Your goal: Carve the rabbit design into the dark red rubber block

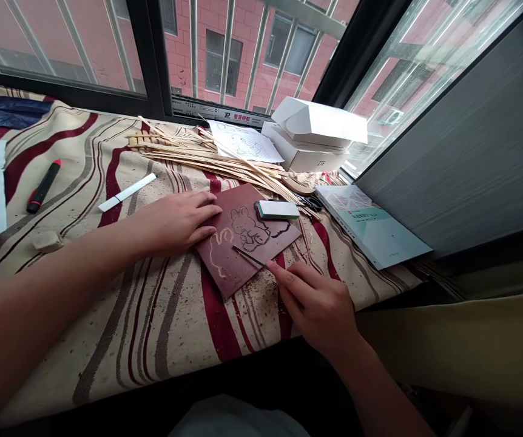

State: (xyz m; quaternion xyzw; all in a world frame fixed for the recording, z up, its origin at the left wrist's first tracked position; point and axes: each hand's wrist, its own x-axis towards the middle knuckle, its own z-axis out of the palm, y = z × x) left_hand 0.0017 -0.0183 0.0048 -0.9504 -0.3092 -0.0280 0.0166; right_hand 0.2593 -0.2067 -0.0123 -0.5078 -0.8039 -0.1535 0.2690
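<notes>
A reddish-brown board lies tilted on the striped cloth, bearing carved outlines of a rabbit-like figure and pale scratched lines on its left. My left hand rests flat on the board's left edge, fingers stretched out and holding nothing. In the fingers of my right hand is a thin dark carving tool. Its tip meets or hovers just over the board below the figure; I cannot tell which. A white and green block, like an eraser or sharpening stone, sits on the board's upper right corner.
Behind the board are thin wooden strips, a paper with a drawing and a white box. A book lies to the right. Leftward are a white strip, a black-and-red marker and a pale lump. Crumbs dot the cloth.
</notes>
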